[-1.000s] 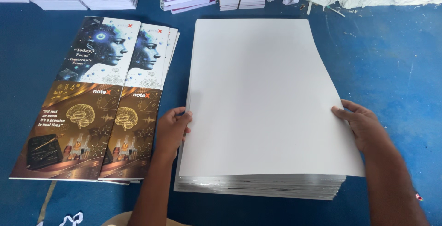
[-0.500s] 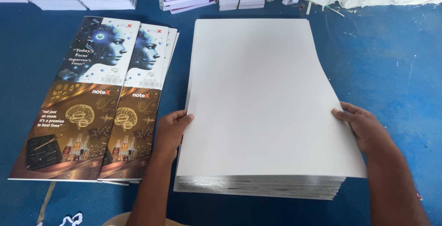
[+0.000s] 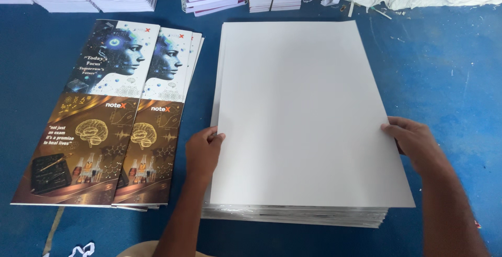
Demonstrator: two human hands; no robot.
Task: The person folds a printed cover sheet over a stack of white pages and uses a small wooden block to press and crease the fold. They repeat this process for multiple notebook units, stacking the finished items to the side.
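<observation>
Both hands grip the top white sheet (image 3: 308,110) by its long side edges. The left hand (image 3: 203,152) pinches one edge, the right hand (image 3: 415,144) the other; the sheet's long axis runs away from the person.

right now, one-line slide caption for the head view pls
Left hand and right hand grip the top white sheet on a paper stack, printed covers alongside.

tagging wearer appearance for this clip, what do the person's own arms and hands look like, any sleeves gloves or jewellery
Both forearms are bare as far as the frame shows: no sleeve in view. The left hand and the right hand wear no gloves, and no ring, watch or bracelet is visible on them. At the bottom edge a bit of tan cloth shows near the left arm, likely clothing.
</observation>
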